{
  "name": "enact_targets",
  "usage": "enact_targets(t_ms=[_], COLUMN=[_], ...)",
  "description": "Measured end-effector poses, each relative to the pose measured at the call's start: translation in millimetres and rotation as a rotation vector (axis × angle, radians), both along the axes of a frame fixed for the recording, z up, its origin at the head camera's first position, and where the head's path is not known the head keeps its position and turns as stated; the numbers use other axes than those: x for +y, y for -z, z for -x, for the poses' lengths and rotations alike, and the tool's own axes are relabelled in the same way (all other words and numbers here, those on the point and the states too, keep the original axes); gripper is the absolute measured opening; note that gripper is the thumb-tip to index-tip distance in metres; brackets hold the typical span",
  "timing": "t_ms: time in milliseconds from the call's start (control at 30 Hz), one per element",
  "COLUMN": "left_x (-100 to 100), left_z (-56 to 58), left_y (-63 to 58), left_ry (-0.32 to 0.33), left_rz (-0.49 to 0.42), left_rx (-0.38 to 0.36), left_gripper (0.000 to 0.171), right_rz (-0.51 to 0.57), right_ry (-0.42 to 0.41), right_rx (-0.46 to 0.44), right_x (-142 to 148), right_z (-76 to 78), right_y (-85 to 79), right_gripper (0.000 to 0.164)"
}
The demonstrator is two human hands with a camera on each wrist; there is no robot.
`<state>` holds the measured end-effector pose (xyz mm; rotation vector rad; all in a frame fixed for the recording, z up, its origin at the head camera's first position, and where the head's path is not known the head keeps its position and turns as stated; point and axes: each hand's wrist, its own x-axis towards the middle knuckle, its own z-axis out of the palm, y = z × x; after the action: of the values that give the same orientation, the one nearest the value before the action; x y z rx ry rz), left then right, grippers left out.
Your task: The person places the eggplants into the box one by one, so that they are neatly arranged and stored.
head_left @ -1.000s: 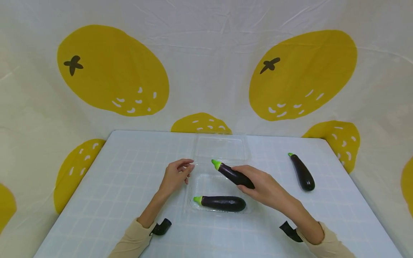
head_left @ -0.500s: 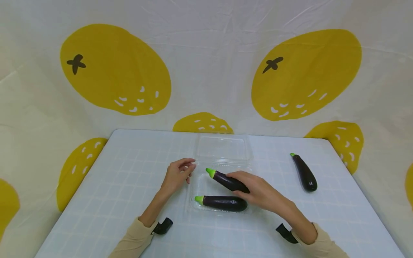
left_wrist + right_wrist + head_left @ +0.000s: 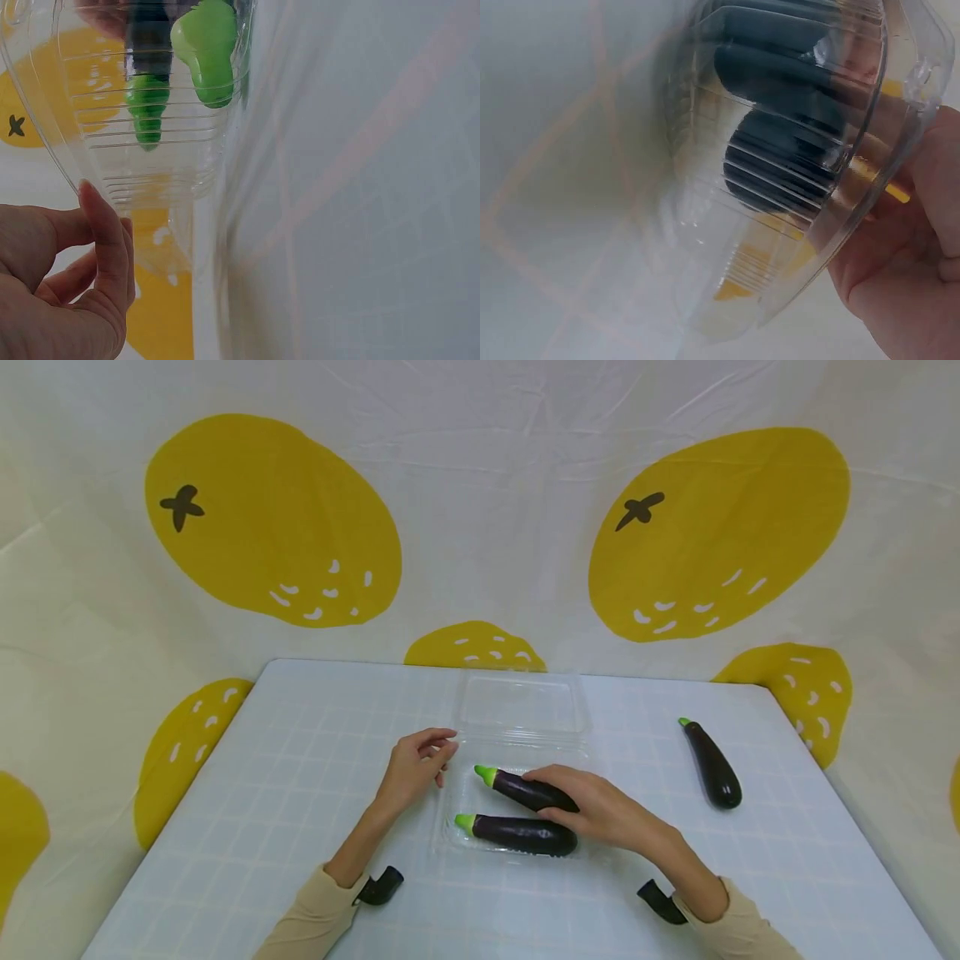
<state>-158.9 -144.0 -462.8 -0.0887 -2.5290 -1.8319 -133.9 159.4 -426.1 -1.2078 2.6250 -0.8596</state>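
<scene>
A clear plastic clamshell box [image 3: 471, 797] lies with its lid [image 3: 522, 703] folded back on the far side. One dark eggplant [image 3: 525, 835] with a green stem end lies along the box's near side. My right hand [image 3: 596, 803] grips a second eggplant [image 3: 517, 788] low in the box, behind the first, its green end pointing left. In the right wrist view the right fingers are partly seen through the ribbed plastic wall. At the box's left edge is my left hand [image 3: 414, 766], fingers loosely bent, holding nothing; in the left wrist view a fingertip [image 3: 88, 193] is at the rim.
A third eggplant [image 3: 711, 764] lies at the right on the pale checked tabletop [image 3: 300, 760]. Behind the table hangs a white cloth [image 3: 487, 527] with large yellow fruit prints. Black straps [image 3: 381, 887] show at both wrists.
My right hand has lowered the gripped eggplant and shifted it slightly left and nearer, down into the box behind the other one. The left hand has stayed in place.
</scene>
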Motion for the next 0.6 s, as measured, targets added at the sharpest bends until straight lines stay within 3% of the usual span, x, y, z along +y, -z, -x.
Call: enact_targets(t_ms=[233, 600], left_x=[-1, -1], left_z=[0.8, 0.8], left_y=[1.7, 1.2], left_ry=[0.016, 0.014], left_rz=[-0.016, -0.021], left_rx=[0.009, 0.015], left_gripper=[0.028, 0.028], right_rz=[-0.014, -0.026], right_ry=[-0.032, -0.091], right_rx=[-0.068, -0.081], right_x=[-1, 0], right_z=[6.3, 13.5], right_y=[6.6, 12.1], right_gripper=[0.046, 0.041])
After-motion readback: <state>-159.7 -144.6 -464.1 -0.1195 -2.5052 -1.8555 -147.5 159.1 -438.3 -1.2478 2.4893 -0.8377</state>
